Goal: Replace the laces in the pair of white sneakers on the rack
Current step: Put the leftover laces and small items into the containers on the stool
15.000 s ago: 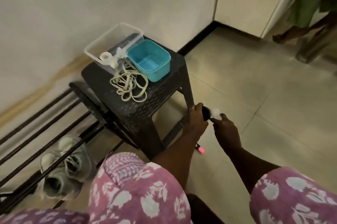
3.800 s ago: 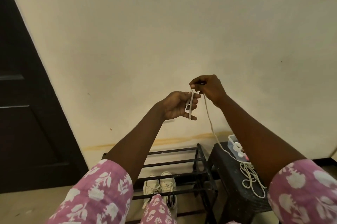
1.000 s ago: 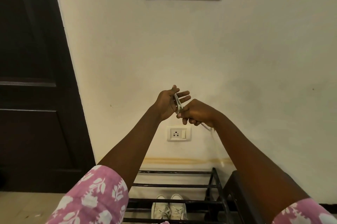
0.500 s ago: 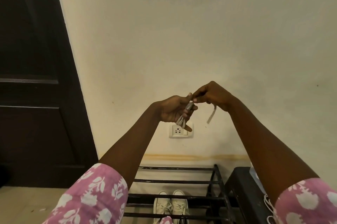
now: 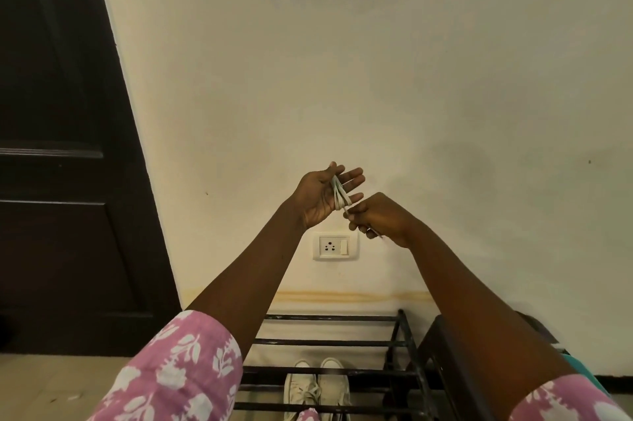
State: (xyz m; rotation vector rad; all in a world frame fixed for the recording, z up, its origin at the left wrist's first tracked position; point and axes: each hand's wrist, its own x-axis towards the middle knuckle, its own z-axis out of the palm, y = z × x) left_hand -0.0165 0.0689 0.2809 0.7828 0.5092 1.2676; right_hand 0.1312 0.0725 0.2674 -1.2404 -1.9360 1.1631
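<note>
The grip of the right hand (image 5: 380, 218) is clenched on the free end of the lace (image 5: 339, 194), just above the wall socket (image 5: 335, 245), likely keeping it taut for winding. The left hand (image 5: 318, 197), beside it, spreads straight fingers (image 5: 352, 177) as a spool, coils looped round them. Well below the socket, the white sneakers (image 5: 317, 386) sit on the rack (image 5: 342, 373).

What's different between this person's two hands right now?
The left hand is higher, with its fingers straight and spread; the right hand sits lower, with its fingers curled. The white lace lies in loops across the left hand, while the right hand pinches it just below. Both touch the same lace.
</note>
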